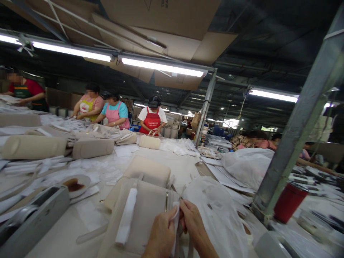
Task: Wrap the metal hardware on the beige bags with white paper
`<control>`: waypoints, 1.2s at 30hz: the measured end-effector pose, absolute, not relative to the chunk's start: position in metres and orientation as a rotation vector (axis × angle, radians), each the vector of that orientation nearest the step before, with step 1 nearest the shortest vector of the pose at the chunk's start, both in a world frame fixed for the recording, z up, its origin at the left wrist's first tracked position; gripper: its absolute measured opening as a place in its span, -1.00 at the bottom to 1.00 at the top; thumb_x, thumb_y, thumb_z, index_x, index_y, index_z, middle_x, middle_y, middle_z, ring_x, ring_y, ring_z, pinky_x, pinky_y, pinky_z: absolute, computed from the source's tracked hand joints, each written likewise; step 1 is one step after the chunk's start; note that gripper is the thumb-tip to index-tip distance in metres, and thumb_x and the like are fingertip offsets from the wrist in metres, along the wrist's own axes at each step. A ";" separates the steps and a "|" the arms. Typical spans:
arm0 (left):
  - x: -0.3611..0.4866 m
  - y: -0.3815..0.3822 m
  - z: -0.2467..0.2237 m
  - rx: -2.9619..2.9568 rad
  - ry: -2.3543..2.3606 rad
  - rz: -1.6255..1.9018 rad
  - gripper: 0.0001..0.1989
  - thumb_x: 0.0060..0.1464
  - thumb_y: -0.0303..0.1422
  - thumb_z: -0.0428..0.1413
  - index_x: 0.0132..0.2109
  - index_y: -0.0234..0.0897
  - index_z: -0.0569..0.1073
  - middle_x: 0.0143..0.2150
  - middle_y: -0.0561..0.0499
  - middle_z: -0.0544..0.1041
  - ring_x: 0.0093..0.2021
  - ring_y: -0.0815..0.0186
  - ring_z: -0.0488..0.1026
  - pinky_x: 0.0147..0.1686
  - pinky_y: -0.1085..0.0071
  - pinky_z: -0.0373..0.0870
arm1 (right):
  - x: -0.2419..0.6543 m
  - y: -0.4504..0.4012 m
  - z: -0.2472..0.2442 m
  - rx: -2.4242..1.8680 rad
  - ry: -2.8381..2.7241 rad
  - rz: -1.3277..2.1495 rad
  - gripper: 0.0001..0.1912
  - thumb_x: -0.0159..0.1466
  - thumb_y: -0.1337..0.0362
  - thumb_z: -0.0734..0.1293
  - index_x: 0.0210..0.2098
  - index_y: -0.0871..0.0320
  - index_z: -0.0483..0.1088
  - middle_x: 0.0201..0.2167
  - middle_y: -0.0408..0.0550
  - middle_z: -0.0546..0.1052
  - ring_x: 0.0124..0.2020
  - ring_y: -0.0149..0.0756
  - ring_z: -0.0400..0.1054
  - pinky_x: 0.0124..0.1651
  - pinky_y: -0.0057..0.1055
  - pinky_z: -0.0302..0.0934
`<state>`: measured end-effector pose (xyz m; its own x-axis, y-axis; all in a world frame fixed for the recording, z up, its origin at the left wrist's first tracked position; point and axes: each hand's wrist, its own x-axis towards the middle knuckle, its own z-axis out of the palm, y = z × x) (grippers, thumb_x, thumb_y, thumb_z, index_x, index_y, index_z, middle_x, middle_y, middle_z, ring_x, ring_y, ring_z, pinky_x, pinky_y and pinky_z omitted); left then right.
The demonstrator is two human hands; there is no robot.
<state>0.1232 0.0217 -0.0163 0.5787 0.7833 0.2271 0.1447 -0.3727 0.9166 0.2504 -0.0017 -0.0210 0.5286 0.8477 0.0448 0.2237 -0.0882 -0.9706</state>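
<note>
A beige bag (147, 204) lies on the table in front of me, with a white paper strip (128, 215) across it and a small gold zipper beside my fingers. My left hand (162, 229) is closed on the bag's right edge, where a thin white strip shows. Just right of it, my right hand (192, 218) pinches the same edge, its fingertips close to the left thumb. Behind this bag sits another beige bag (147, 170).
A grey metal device (40, 218) and a dish of brown stuff (76, 185) are at left. Clear plastic (215, 211), a metal post (292, 132) and a red cup (290, 201) stand right. Several people in aprons work across the table.
</note>
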 end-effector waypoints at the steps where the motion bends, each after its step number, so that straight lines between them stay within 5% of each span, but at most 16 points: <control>1: 0.123 0.021 -0.015 1.872 0.764 0.825 -0.51 0.10 -0.52 -0.14 0.10 -0.30 0.47 0.00 -0.15 0.58 0.01 0.18 0.51 0.07 0.34 0.33 | 0.249 -0.004 -0.018 -1.595 -0.942 0.690 -0.58 0.18 -0.11 0.11 -0.58 0.07 0.15 -0.82 -0.31 0.17 -0.80 -0.46 0.01 -0.70 -0.47 -0.11; 10: 0.124 0.017 -0.011 1.837 0.734 0.803 -0.59 0.07 -0.43 -0.06 0.05 -0.29 0.48 -0.12 -0.17 0.59 -0.08 0.14 0.50 -0.01 0.32 0.32 | 0.251 0.000 -0.026 -1.683 -1.078 0.560 -0.62 0.15 -0.08 0.17 -0.58 0.07 0.20 -0.84 -0.30 0.21 -0.80 -0.43 0.05 -0.69 -0.47 -0.06; 16: 0.119 0.030 -0.011 0.976 0.584 0.565 -0.58 0.09 -0.05 -0.04 -0.08 -0.28 0.36 -0.47 -0.02 0.51 -0.52 0.24 0.44 -0.51 0.36 0.36 | 0.239 -0.005 -0.021 -1.725 -1.092 0.270 -0.65 0.20 0.00 0.16 -0.59 0.08 0.22 -0.69 -0.19 0.36 -0.61 -0.34 0.24 -0.53 -0.42 0.05; 20: 0.123 0.033 -0.019 0.969 0.674 0.569 -0.57 -0.05 0.02 0.14 -0.28 -0.28 0.37 -0.57 0.05 0.43 -0.61 0.32 0.37 -0.61 0.41 0.30 | 0.231 -0.007 -0.016 -1.699 -1.174 0.192 -0.64 0.20 -0.01 0.18 -0.57 0.09 0.23 -0.63 -0.17 0.38 -0.54 -0.32 0.26 -0.43 -0.40 0.08; 29: 0.126 0.031 -0.016 1.012 0.750 0.611 -0.68 0.07 -0.05 0.04 -0.35 -0.23 0.26 -0.62 0.13 0.39 -0.70 0.48 0.23 -0.69 0.56 0.18 | 0.250 -0.007 -0.021 -1.445 -1.134 0.924 -0.56 0.14 -0.15 0.22 -0.50 0.12 0.25 -0.76 -0.32 0.21 -0.71 -0.48 -0.01 -0.58 -0.48 -0.11; 36: 0.123 0.032 -0.014 1.134 0.824 0.647 -0.62 -0.09 0.00 0.09 -0.41 -0.25 0.28 -0.67 0.19 0.29 -0.71 0.51 0.15 -0.71 0.57 0.09 | 0.229 -0.002 -0.016 -1.851 -1.221 0.375 -0.61 0.25 0.06 0.14 -0.64 0.08 0.11 -0.66 -0.20 0.23 -0.54 -0.36 0.16 -0.41 -0.43 0.08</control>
<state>0.1232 0.0317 -0.0141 0.5524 0.8001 -0.2340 -0.0374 0.3043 0.9519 0.2289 -0.0023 -0.0155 0.4751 0.8570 0.1997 0.5976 -0.1477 -0.7881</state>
